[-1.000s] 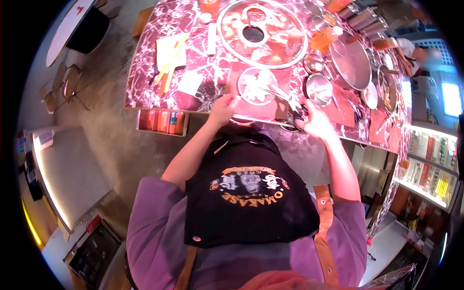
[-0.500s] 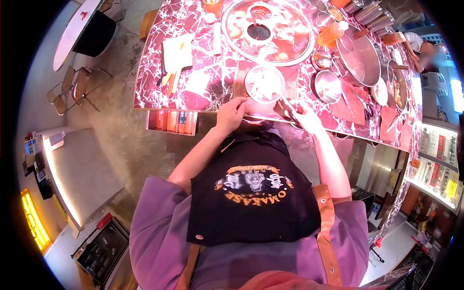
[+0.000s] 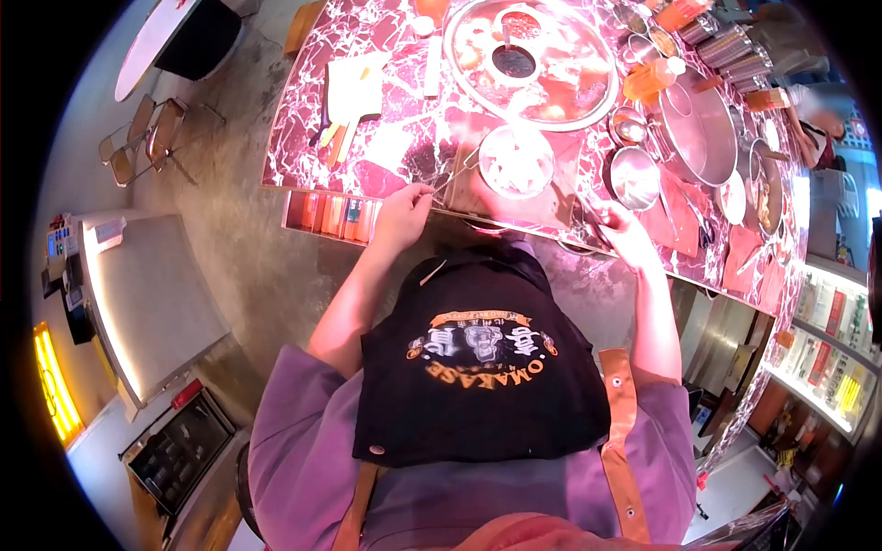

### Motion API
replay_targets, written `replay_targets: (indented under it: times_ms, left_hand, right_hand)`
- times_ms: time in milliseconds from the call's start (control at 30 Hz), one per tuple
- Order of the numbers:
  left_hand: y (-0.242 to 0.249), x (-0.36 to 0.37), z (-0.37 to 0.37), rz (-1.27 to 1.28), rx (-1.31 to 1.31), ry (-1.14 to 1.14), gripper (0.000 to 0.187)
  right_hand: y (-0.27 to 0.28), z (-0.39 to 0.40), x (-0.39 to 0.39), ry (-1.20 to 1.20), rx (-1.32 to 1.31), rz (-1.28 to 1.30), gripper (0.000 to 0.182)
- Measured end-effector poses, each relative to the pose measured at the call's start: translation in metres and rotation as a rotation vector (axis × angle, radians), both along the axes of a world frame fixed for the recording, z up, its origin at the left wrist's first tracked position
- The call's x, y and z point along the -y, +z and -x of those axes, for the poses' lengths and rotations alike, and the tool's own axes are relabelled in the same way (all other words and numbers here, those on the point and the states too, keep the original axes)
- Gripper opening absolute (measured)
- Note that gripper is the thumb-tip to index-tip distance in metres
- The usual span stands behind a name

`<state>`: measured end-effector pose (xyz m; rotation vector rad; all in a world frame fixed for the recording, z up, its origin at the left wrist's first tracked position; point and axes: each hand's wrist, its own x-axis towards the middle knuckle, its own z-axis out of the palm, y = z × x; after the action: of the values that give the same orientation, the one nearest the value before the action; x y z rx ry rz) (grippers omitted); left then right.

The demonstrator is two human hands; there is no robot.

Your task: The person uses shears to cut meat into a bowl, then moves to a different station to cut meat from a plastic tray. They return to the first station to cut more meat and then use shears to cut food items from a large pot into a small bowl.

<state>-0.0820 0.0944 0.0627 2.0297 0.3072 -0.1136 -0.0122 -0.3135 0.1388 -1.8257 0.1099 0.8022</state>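
A white bowl (image 3: 516, 163) with pale pieces of food stands near the table's front edge, on a brownish board or mat (image 3: 556, 204). To its left, my left hand (image 3: 404, 215) is closed at the table edge around the end of a thin utensil (image 3: 452, 181) that points toward the bowl. My right hand (image 3: 621, 235) is closed around a slim dark tool (image 3: 589, 213), right of the bowl; glare and blur hide its exact shape. Neither hand touches the bowl.
A large round pan (image 3: 556, 119) with a divided centre lies beyond the bowl. Metal bowls (image 3: 635, 178), a big pot (image 3: 703, 138) and bottles (image 3: 649, 81) stand right. A cutting board (image 3: 355, 89) lies left. Another person (image 3: 804, 138) is at far right.
My hands have moved apart, the left one away from the bowl with the thin utensil now showing, the right one farther right with its tool. The view has shifted slightly.
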Motion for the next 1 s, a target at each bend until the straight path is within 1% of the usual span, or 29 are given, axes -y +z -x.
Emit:
replay_targets:
  times_ms: [67, 100, 167, 200, 267, 300, 333, 400, 433, 467, 567, 600, 667, 700, 733, 800, 833, 867, 933, 1000]
  left_hand:
    - [0.014, 0.001, -0.005, -0.084, -0.022, -0.055, 0.024]
    - [0.016, 0.003, -0.007, -0.086, -0.031, -0.063, 0.024]
    - [0.013, 0.009, -0.011, -0.106, -0.044, -0.074, 0.025]
    - [0.010, 0.012, -0.013, -0.123, -0.053, -0.093, 0.025]
    - [0.006, 0.020, -0.014, -0.115, -0.033, -0.079, 0.026]
    - [0.005, 0.023, -0.015, -0.108, -0.006, -0.067, 0.026]
    - [0.010, 0.025, -0.016, -0.112, -0.011, -0.066, 0.026]
    - [0.026, 0.029, -0.017, -0.065, -0.113, -0.056, 0.026]
    - [0.027, 0.030, -0.018, -0.070, -0.117, -0.058, 0.026]
    - [0.027, 0.031, -0.020, -0.102, -0.105, -0.098, 0.025]
    - [0.031, 0.038, -0.028, -0.170, -0.089, -0.156, 0.024]
    - [0.032, 0.039, -0.030, -0.204, -0.085, -0.169, 0.024]
    - [0.030, 0.040, -0.031, -0.229, -0.066, -0.175, 0.025]
    - [0.028, 0.041, -0.031, -0.250, -0.043, -0.177, 0.025]
    - [0.026, 0.042, -0.031, -0.247, -0.039, -0.185, 0.025]
    - [0.021, 0.042, -0.030, -0.168, -0.064, -0.150, 0.026]
    - [0.014, 0.042, -0.030, -0.161, -0.059, -0.151, 0.026]
    - [0.007, 0.041, -0.029, -0.153, -0.036, -0.152, 0.026]
    - [-0.003, 0.042, -0.029, -0.134, -0.011, -0.148, 0.025]
    - [-0.007, 0.047, -0.028, -0.080, -0.052, -0.128, 0.026]
  right_hand:
    - [0.009, 0.004, 0.008, 0.028, 0.163, 0.074, 0.040]
    - [0.013, 0.006, 0.010, 0.037, 0.160, 0.072, 0.040]
    - [0.027, 0.005, 0.009, 0.218, 0.087, 0.178, 0.043]
    - [0.024, 0.003, 0.008, 0.222, 0.084, 0.176, 0.043]
    - [0.020, 0.003, -0.005, 0.267, 0.174, 0.266, 0.047]
    - [0.030, 0.002, -0.010, 0.292, 0.220, 0.349, 0.051]
    - [0.042, 0.002, -0.016, 0.294, 0.216, 0.345, 0.051]
    - [0.056, 0.003, -0.020, 0.349, 0.344, 0.631, 0.055]
    - [0.054, 0.003, -0.016, 0.395, 0.422, 0.702, 0.060]
    - [0.051, 0.003, -0.015, 0.392, 0.419, 0.699, 0.060]
    - [0.048, -0.006, -0.024, 0.536, 0.670, 0.835, 0.062]
    - [0.050, -0.011, -0.031, 0.532, 0.669, 0.833, 0.062]
    - [0.061, -0.024, -0.046, 0.631, 0.737, 0.890, 0.063]
    - [0.064, -0.030, -0.051, 0.666, 0.918, 0.858, 0.053]
    - [0.059, -0.038, -0.056, 0.660, 0.916, 0.865, 0.053]
    - [0.050, -0.052, -0.065, 0.780, 0.921, 0.930, 0.045]
    - [0.052, -0.054, -0.070, 0.809, 0.879, 0.964, 0.039]
    - [0.056, -0.054, -0.075, 0.814, 0.879, 0.973, 0.039]
    - [0.064, -0.054, -0.082, 0.840, 0.757, 1.037, 0.039]
    - [0.063, -0.051, -0.081, 0.830, 0.732, 1.033, 0.041]
